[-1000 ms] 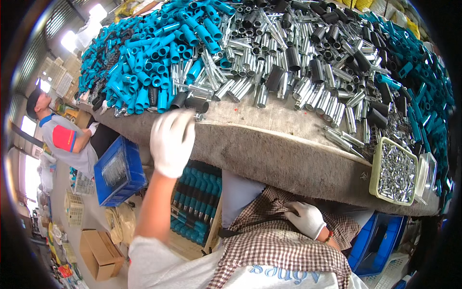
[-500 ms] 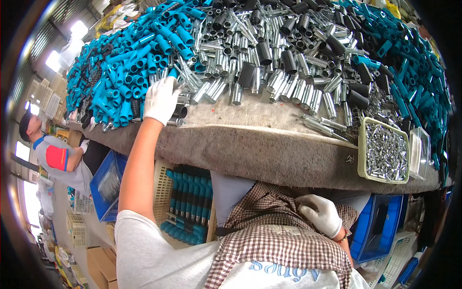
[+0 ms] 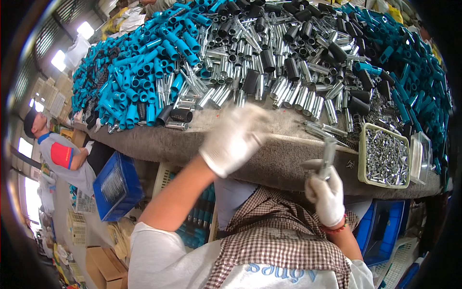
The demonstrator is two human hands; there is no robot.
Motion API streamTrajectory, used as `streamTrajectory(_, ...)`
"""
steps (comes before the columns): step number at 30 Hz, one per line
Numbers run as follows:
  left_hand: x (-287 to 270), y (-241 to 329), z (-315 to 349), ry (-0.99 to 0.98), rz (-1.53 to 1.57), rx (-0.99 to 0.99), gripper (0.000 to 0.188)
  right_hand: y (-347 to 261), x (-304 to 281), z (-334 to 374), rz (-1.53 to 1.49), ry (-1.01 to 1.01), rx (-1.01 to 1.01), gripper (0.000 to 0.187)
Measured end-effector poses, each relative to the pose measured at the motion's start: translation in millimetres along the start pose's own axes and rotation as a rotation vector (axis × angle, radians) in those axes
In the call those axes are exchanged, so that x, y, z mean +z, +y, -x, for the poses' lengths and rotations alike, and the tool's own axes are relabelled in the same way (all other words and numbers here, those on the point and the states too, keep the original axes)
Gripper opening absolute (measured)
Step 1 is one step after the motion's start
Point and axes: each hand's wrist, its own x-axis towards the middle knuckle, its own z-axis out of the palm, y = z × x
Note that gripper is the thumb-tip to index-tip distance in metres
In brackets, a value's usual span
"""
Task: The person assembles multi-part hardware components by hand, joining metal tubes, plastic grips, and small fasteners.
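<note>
My left hand [image 3: 236, 137], in a white glove, passes over the front edge of the table. Motion smears its fingers, so whether anything is in them is unclear. In front of my apron, my white-gloved right hand [image 3: 326, 195] grips a shiny metal tube [image 3: 329, 155] that stands upright out of the fist. A greyish, blurred piece juts leftward beside the tube; its kind cannot be made out. Beyond the hands, loose chrome tubes [image 3: 315, 108] and black sleeves [image 3: 291, 70] lie heaped on the cloth-covered table [image 3: 284, 161], with teal plastic tubes [image 3: 144, 70] piled to the left.
A tray of small metal parts [image 3: 385, 156] sits at the table's right front, beside a clear plastic box [image 3: 421, 159]. More teal pieces [image 3: 414, 77] lie at far right. Blue bins [image 3: 115, 185] and a crate of teal-handled items [image 3: 204, 207] stand below. A co-worker [image 3: 62, 149] is at left.
My left hand has come away from the teal and chrome pile, moving right and toward me. My right hand has risen from my lap and now shows a metal tube.
</note>
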Motion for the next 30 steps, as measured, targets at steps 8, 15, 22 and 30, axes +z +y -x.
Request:
streamTrajectory(8,-13,-119,4,-0.18,-0.803,-0.499,0.029,-4,-23,1,0.137,0.123,-0.042,0.024)
streamTrajectory(15,-29,-110,3,0.378,-0.466,-0.29,0.015,-6,-34,3,-0.009,0.014,0.05,0.02)
streamTrajectory(22,14,0,-73,0.059,0.039,0.034,0.064,-7,-38,3,-0.015,0.021,0.03,0.02)
streamTrajectory(30,58,39,-90,0.064,-0.151,0.216,0.047,-11,-49,16,0.128,0.125,-0.01,0.024)
